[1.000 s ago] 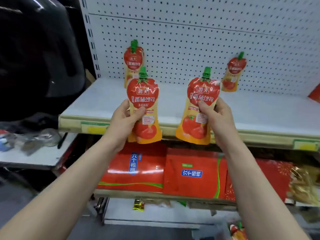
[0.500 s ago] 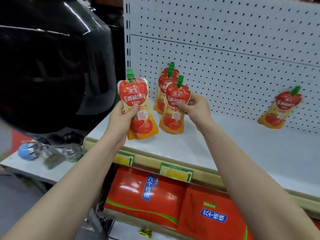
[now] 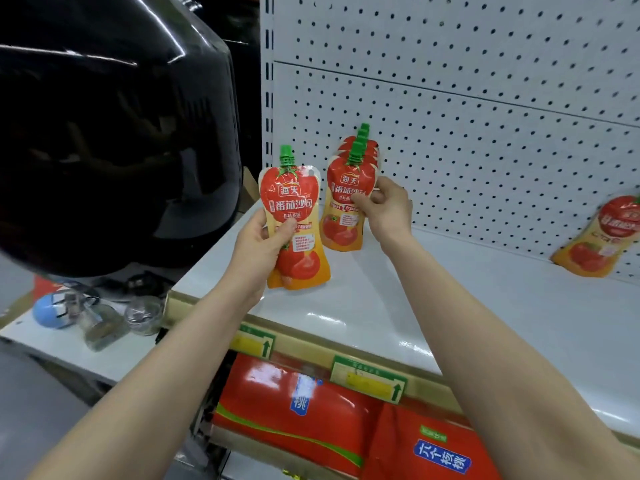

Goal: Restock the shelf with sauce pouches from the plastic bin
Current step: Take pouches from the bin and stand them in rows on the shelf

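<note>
Now grips spare pouch (image 3: pixel 294 233) in left hand (image 3: pixel 258 247), upright, spout up, just left and front of row (image 3: pixel 362 143) on shelf (image 3: pixel 467 306); pinches front pouch (image 3: pixel 343 216) with right hand (image 3: pixel 386 211), nearer to row.

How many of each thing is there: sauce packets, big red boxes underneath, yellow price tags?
Sauce pouches: at least 4: left-hand pouch, right-hand pouch, blurred stack behind it, far-right pouch
Red boxes: 2
Yellow price tags: 2
Total: at least 8
</note>
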A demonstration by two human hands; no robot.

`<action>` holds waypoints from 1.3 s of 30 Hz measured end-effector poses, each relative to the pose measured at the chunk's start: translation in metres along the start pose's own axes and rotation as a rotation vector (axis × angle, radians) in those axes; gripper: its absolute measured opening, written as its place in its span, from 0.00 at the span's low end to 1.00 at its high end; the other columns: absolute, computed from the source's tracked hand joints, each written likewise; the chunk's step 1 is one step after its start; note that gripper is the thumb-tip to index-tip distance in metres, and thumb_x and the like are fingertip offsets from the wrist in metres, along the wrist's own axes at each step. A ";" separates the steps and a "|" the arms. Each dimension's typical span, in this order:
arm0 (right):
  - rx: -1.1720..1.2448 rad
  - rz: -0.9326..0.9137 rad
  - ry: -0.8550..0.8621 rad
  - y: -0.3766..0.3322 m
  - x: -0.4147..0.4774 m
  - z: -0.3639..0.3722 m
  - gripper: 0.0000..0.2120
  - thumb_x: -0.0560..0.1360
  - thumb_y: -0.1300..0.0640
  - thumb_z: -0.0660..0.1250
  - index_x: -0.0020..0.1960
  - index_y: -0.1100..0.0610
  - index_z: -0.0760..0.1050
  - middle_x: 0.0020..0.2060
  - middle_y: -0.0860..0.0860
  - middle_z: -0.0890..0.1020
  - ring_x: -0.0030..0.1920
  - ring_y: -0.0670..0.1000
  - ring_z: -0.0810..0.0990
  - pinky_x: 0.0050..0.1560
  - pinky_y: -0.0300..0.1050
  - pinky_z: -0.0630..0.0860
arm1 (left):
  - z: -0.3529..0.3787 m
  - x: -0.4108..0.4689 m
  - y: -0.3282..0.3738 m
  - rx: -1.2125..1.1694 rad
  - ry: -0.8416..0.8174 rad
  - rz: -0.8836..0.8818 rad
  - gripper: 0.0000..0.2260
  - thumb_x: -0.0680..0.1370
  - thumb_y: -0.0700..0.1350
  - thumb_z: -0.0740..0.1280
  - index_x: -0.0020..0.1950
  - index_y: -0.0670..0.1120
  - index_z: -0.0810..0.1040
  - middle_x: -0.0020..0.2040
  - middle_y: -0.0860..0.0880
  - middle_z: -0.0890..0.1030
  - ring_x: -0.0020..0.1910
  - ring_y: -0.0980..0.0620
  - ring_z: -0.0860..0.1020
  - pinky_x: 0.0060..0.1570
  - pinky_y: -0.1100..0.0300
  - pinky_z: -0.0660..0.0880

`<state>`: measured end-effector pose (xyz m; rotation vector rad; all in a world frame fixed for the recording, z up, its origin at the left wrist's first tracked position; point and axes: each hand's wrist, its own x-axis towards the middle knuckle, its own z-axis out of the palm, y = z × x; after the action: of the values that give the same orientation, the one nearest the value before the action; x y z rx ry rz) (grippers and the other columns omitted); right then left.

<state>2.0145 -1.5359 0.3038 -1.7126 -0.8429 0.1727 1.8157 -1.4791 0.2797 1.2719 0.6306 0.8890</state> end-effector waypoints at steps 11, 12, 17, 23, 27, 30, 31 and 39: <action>-0.089 -0.063 0.189 -0.014 -0.015 -0.005 0.16 0.73 0.53 0.73 0.57 0.52 0.71 0.46 0.47 0.81 0.46 0.45 0.79 0.52 0.47 0.78 | -0.001 0.000 -0.001 0.021 -0.098 0.016 0.13 0.78 0.46 0.67 0.63 0.50 0.75 0.56 0.50 0.83 0.54 0.51 0.82 0.54 0.51 0.79; -0.080 -0.112 0.265 -0.022 -0.023 -0.009 0.16 0.74 0.51 0.73 0.57 0.53 0.70 0.46 0.47 0.79 0.45 0.44 0.77 0.51 0.44 0.77 | 0.000 0.000 -0.001 0.032 -0.109 0.022 0.14 0.78 0.46 0.67 0.63 0.51 0.75 0.56 0.49 0.83 0.55 0.50 0.82 0.54 0.50 0.79; 0.085 -0.058 -0.134 -0.051 -0.055 -0.012 0.10 0.76 0.48 0.70 0.52 0.54 0.78 0.44 0.52 0.85 0.46 0.50 0.84 0.46 0.48 0.81 | 0.008 -0.001 0.001 0.082 -0.188 0.018 0.15 0.77 0.48 0.68 0.63 0.49 0.75 0.55 0.49 0.84 0.53 0.50 0.83 0.55 0.50 0.79; 0.147 -0.048 -0.152 -0.046 -0.056 -0.025 0.04 0.77 0.61 0.69 0.46 0.63 0.76 0.40 0.66 0.83 0.36 0.59 0.81 0.44 0.60 0.81 | 0.015 -0.002 -0.005 0.144 -0.258 0.002 0.14 0.77 0.44 0.69 0.63 0.47 0.76 0.53 0.49 0.84 0.52 0.53 0.83 0.50 0.60 0.80; 0.073 -0.050 -0.034 -0.032 -0.050 -0.027 0.05 0.77 0.58 0.69 0.45 0.60 0.77 0.38 0.62 0.84 0.36 0.62 0.83 0.45 0.64 0.81 | 0.009 0.002 -0.021 0.392 -0.205 0.006 0.15 0.76 0.44 0.70 0.62 0.48 0.76 0.54 0.51 0.82 0.53 0.53 0.81 0.54 0.57 0.78; 0.059 -0.045 0.011 -0.027 -0.042 -0.024 0.06 0.77 0.55 0.69 0.47 0.58 0.77 0.37 0.57 0.85 0.40 0.57 0.85 0.47 0.61 0.82 | 0.010 0.005 -0.029 0.498 -0.185 -0.007 0.16 0.76 0.44 0.70 0.63 0.48 0.76 0.56 0.51 0.81 0.54 0.53 0.80 0.57 0.55 0.76; 0.054 -0.047 0.016 -0.027 -0.039 -0.023 0.06 0.77 0.54 0.69 0.47 0.57 0.77 0.37 0.55 0.86 0.40 0.55 0.86 0.47 0.60 0.82 | 0.012 0.006 -0.028 0.521 -0.180 -0.006 0.17 0.76 0.44 0.69 0.64 0.48 0.75 0.57 0.51 0.80 0.55 0.53 0.79 0.56 0.56 0.75; 0.037 -0.075 0.022 -0.019 -0.020 -0.010 0.04 0.77 0.51 0.68 0.46 0.51 0.76 0.37 0.52 0.85 0.40 0.53 0.85 0.45 0.61 0.82 | 0.022 0.015 -0.024 0.613 -0.128 -0.005 0.19 0.77 0.43 0.67 0.68 0.48 0.73 0.61 0.50 0.78 0.57 0.52 0.77 0.55 0.57 0.74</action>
<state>1.9971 -1.5545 0.3184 -1.6428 -0.8809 0.1181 1.8468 -1.4791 0.2622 1.8565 0.8387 0.6172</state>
